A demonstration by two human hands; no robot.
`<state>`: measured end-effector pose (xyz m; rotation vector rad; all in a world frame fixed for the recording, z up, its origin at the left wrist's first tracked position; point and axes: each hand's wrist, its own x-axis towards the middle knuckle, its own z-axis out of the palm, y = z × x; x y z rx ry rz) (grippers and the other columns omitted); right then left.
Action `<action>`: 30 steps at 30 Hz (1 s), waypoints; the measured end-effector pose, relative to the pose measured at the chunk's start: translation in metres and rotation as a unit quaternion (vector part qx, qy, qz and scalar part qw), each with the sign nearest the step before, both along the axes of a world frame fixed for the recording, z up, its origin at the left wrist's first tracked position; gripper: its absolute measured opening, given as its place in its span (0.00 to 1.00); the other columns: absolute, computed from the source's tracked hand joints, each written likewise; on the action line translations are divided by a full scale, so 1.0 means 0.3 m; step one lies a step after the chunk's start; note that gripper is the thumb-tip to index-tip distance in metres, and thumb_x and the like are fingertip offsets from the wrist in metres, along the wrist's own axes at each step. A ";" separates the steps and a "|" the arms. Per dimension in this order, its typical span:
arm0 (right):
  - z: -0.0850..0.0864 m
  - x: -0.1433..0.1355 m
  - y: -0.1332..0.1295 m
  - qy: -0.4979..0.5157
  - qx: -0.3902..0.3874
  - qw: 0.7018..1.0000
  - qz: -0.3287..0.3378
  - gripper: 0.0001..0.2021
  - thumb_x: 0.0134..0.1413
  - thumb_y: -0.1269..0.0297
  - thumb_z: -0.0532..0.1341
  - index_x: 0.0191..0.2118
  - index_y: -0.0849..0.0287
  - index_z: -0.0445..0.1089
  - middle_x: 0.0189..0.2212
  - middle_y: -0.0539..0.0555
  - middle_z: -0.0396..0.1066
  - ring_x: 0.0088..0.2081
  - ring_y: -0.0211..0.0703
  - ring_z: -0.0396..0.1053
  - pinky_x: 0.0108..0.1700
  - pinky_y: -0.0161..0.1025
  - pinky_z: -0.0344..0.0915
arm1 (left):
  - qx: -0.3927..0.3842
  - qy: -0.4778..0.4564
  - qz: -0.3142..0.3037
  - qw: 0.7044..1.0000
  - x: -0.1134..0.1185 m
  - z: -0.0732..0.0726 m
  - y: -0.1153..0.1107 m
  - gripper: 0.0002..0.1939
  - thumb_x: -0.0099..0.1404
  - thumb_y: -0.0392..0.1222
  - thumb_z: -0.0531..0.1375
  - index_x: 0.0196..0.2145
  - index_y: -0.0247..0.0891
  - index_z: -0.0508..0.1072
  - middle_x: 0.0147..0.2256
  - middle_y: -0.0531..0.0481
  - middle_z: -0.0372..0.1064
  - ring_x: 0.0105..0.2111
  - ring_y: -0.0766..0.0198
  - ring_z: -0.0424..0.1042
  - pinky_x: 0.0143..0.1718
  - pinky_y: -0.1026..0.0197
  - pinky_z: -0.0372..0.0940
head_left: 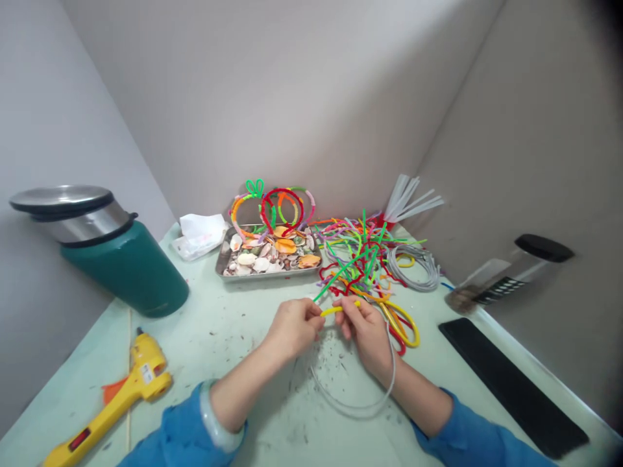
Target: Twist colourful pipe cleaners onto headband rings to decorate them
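Note:
My left hand [296, 325] and my right hand [364, 329] are close together above the middle of the table, both with pinched fingers. Between them a short stretch of yellow pipe cleaner [333, 311] shows, gripped at each side. A loop of thin grey wire [360, 412] curves below, passing over my right wrist and up toward the fingers; whether the yellow pipe cleaner is wound on it I cannot tell. Just beyond my hands lies a tangled pile of coloured pipe cleaners [357, 256]. Scissors with yellow handles [413, 334] rest beside my right hand.
A metal tray [265, 277] of shells [260, 264] holds pipe-cleaner rings [263, 207] at the back. Grey wire coil [426, 275], glue sticks [411, 201], clear bottle [511, 279] and black strip [511, 386] are right; tissue pack [202, 233], green flask [129, 266] and yellow glue gun [126, 392] left.

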<state>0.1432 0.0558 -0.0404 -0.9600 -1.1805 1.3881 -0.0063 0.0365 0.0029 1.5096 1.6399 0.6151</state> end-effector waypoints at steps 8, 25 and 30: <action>0.029 0.005 -0.028 -0.031 -0.008 0.995 -0.099 0.19 0.50 0.47 0.59 0.31 0.62 0.68 0.19 0.48 0.65 0.15 0.30 0.54 0.17 0.30 0.50 | 0.021 -0.112 0.018 0.993 0.047 -0.030 0.014 0.10 0.57 0.39 0.57 0.20 0.36 0.71 0.16 0.52 0.64 0.15 0.68 0.62 0.19 0.65 0.55; 0.006 -0.015 -0.074 0.018 0.025 0.999 0.039 0.21 0.51 0.45 0.56 0.31 0.61 0.68 0.19 0.49 0.66 0.15 0.31 0.57 0.16 0.31 0.50 | -0.056 -0.326 0.112 0.937 -0.002 -0.025 -0.113 0.11 0.53 0.42 0.63 0.21 0.33 0.66 0.18 0.54 0.62 0.13 0.73 0.57 0.14 0.67 0.57; 0.003 -0.005 -0.109 -0.001 0.076 0.996 0.053 0.21 0.51 0.45 0.56 0.31 0.61 0.68 0.19 0.49 0.66 0.15 0.31 0.57 0.17 0.31 0.50 | -0.028 -0.353 0.132 0.926 0.017 -0.053 -0.167 0.11 0.52 0.40 0.63 0.21 0.33 0.65 0.17 0.55 0.60 0.12 0.75 0.54 0.12 0.69 0.51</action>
